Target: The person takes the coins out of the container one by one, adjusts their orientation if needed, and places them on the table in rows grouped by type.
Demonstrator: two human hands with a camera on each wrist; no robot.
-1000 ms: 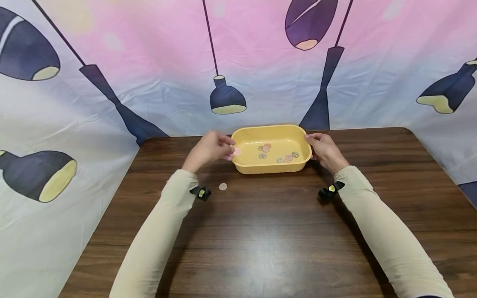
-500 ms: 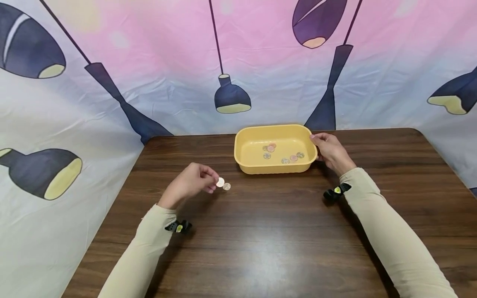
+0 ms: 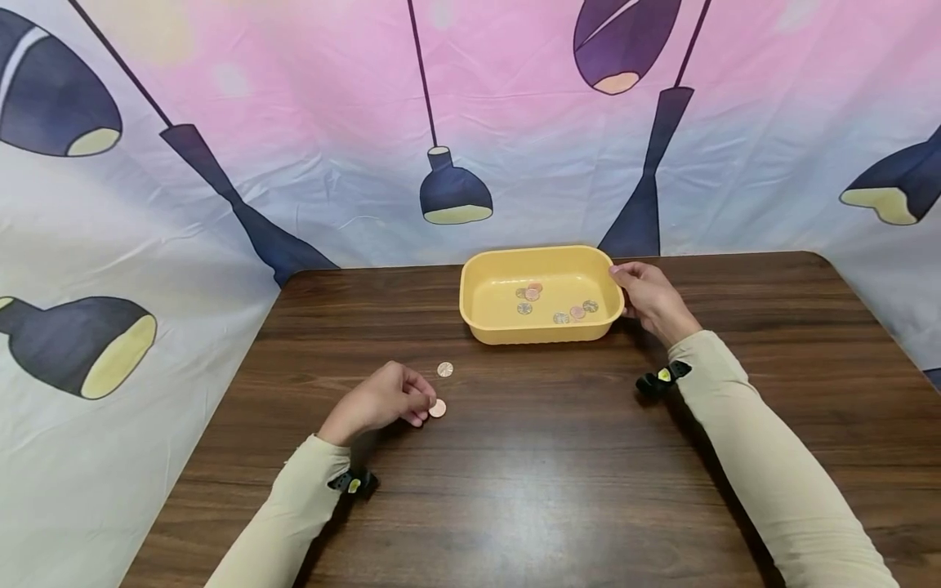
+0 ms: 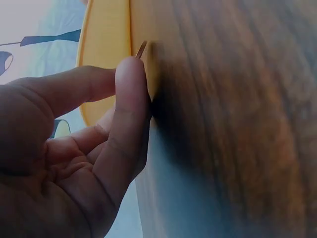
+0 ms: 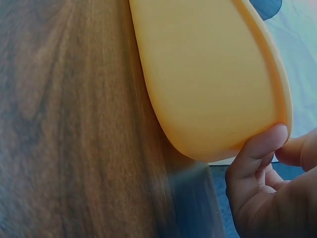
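A yellow tray [image 3: 540, 331] stands at the back middle of the dark wooden table [image 3: 559, 457], with several coins [image 3: 556, 306] lying inside it. My right hand [image 3: 621, 282] grips the tray's right rim; the right wrist view shows its fingertips [image 5: 260, 146] curled on the tray's outer wall [image 5: 208, 74]. My left hand [image 3: 425, 402] is low over the table in front of the tray and pinches a copper coin [image 3: 437, 407] down at the tabletop. In the left wrist view only the coin's edge [image 4: 141, 48] peeks past my finger [image 4: 130, 84].
A second coin [image 3: 444, 369] lies flat on the table just beyond my left hand. A cloth backdrop [image 3: 220, 98] printed with lamps hangs behind and to the left of the table. The table's left edge [image 3: 213, 416] runs close to my left arm.
My left hand carried a coin from the tray's left end back toward me and down to the tabletop, past the lying coin. My right hand stayed on the tray.
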